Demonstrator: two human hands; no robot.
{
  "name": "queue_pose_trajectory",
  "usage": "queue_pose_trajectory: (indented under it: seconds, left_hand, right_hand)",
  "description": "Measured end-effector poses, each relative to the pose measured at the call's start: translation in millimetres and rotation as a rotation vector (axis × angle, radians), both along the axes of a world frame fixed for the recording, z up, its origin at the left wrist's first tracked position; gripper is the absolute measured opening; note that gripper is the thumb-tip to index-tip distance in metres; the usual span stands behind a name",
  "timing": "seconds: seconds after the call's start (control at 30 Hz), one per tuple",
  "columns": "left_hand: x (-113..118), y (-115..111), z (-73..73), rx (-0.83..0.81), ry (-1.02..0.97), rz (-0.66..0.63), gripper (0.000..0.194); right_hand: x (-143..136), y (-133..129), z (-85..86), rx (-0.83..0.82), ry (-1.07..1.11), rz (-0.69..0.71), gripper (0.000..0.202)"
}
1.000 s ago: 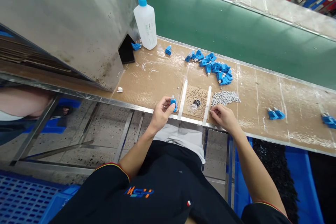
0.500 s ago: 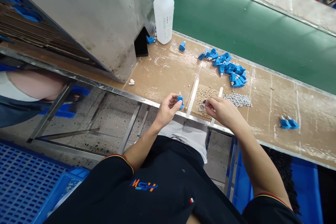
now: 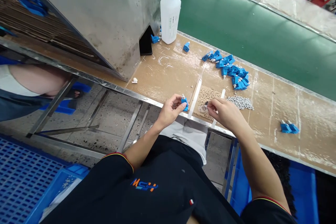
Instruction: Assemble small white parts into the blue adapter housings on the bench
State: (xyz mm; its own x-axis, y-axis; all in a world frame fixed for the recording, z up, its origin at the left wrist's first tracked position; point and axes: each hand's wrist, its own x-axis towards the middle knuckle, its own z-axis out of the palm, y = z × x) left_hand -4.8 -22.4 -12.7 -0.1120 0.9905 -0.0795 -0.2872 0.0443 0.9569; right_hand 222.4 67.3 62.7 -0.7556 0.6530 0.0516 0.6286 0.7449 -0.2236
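Note:
My left hand (image 3: 169, 112) grips a small blue part (image 3: 185, 104) with a white tip pointing up, near the table's front edge. To its right, my right hand (image 3: 223, 112) has its fingers pinched over a brown perforated sheet (image 3: 207, 94); what they hold is too small to make out. Small clear rings (image 3: 203, 109) lie by those fingertips. Beyond the right hand is a pile of small grey pieces (image 3: 240, 103). Several blue parts (image 3: 228, 66) are heaped farther back, and more blue parts (image 3: 289, 127) sit at the right.
A white bottle (image 3: 170, 19) with a blue nozzle stands at the back beside a metal housing (image 3: 105, 14) and a black phone-like slab (image 3: 146, 43). A green belt (image 3: 236, 21) runs behind the table (image 3: 160, 80). Another person's leg (image 3: 39, 78) shows at left.
The view has shifted slightly, so the table items appear a little farther right. Both hands keep nearly the same places; the blue part remains in my left hand.

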Motion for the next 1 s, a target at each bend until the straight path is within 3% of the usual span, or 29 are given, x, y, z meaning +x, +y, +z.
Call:
queue_pose_trajectory:
  seconds: [0.2, 0.43, 0.73, 1.0]
  left_hand:
    - [16, -1, 6.7, 0.086, -0.136, -0.132, 0.047]
    - [36, -4, 18.7, 0.161, -0.112, -0.135, 0.046]
    - [43, -8, 23.0, 0.157, -0.072, -0.116, 0.049]
    - [46, -8, 18.3, 0.153, -0.040, -0.116, 0.048]
  right_hand:
    - [-9, -37, 13.8, -0.044, 0.440, -0.120, 0.013]
    - [-37, -72, 5.4, -0.161, 0.807, -0.256, 0.009]
    - [-32, -73, 1.7, -0.169, 0.796, -0.287, 0.011]
    - [-28, -73, -1.2, -0.128, 0.734, -0.285, 0.010]
